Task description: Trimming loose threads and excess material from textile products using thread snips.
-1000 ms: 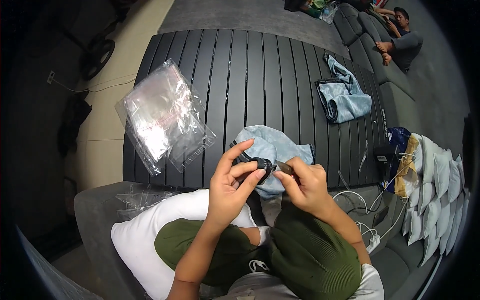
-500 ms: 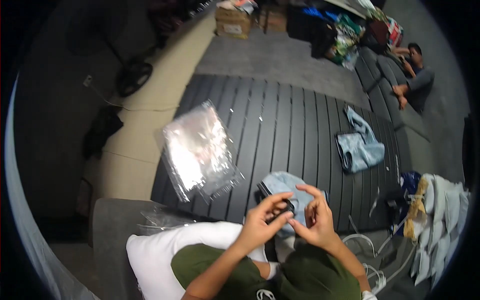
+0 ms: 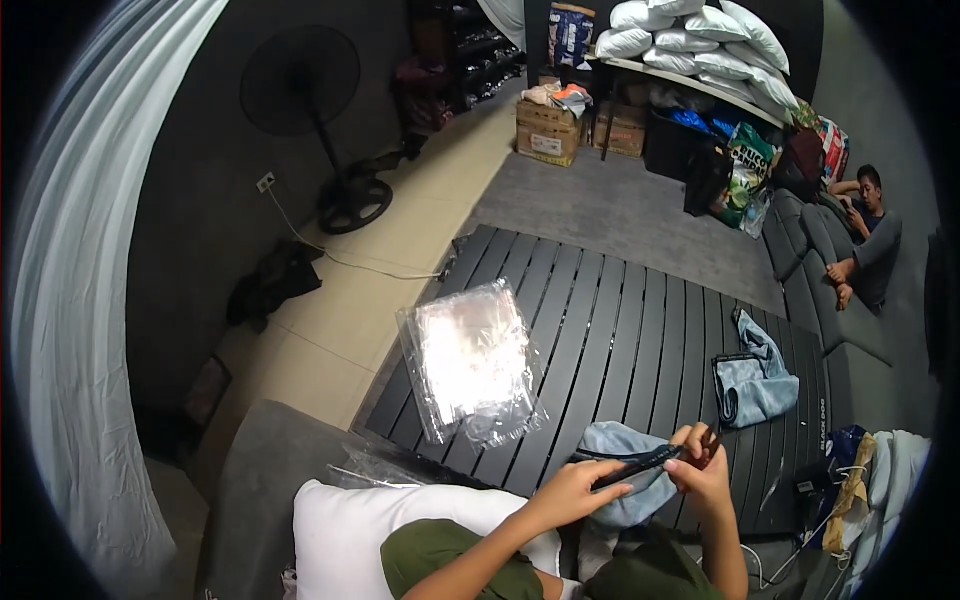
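My left hand pinches one end of a narrow dark band, with thumb and fingers stretched along it. The fingers of my right hand are closed round the other end, where a small black piece sticks up. Under the band, a light blue denim piece lies bunched at the near edge of the slatted tabletop, in front of my knees. Whether the band is joined to this denim I cannot tell. A second light blue denim piece, folded and dark along one edge, lies farther right.
Shiny clear plastic packets rest left of centre on the dark slatted table. A white pillow is beside my leg. White cables and pale stacked cushions are at right. Another person reclines on the grey sofa.
My hands have moved apart and the dark band now stretches between them; before, they were close together over a small black part. The view has tilted up, showing more of the room.
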Tool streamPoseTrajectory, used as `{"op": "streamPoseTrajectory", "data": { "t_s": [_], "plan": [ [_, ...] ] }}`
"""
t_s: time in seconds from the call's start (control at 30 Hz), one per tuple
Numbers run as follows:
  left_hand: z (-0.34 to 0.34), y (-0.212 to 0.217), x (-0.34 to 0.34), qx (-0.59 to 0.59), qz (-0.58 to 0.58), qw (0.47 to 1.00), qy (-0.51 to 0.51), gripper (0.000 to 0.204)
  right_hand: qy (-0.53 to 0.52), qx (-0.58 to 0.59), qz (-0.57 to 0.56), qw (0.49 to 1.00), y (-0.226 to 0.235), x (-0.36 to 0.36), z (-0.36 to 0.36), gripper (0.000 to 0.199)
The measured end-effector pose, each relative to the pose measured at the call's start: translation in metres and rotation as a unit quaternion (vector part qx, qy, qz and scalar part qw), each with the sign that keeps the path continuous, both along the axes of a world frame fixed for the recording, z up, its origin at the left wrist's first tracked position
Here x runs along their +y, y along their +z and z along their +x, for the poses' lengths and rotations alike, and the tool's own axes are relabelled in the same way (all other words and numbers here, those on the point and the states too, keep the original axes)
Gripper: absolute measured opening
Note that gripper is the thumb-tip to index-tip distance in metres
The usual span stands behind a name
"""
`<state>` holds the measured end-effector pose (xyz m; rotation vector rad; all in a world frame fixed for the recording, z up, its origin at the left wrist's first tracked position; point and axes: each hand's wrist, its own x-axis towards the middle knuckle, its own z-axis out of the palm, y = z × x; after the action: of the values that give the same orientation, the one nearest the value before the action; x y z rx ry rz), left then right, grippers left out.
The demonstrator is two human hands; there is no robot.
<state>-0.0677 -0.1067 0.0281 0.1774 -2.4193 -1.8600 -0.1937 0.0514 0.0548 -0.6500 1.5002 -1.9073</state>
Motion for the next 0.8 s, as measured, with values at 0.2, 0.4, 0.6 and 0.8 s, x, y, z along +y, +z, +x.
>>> {"op": "streamPoseTrajectory", "data": {
  "t_s": [0.2,0.4,0.6,0.8],
  "plan": [
    [0.003,-0.003,-0.004,0.035,0.063,0.997,-0.025,0.032,0.116,0.124,0.047,0.984,0.015,-0.006,-0.005,0.036],
    [0.004,-0.004,0.004,0.028,-0.083,0.996,-0.009,0.024,0.208,0.203,0.241,0.926,0.024,-0.013,-0.001,0.027],
    [0.0,-0.011,0.001,-0.025,0.01,0.998,-0.054,0.021,0.305,0.347,0.322,0.826,0.033,-0.006,-0.016,0.023],
    [-0.001,-0.02,0.001,-0.02,-0.016,0.996,-0.09,0.034,0.244,0.221,0.179,0.927,0.038,0.019,-0.038,0.016]
  ]
}}
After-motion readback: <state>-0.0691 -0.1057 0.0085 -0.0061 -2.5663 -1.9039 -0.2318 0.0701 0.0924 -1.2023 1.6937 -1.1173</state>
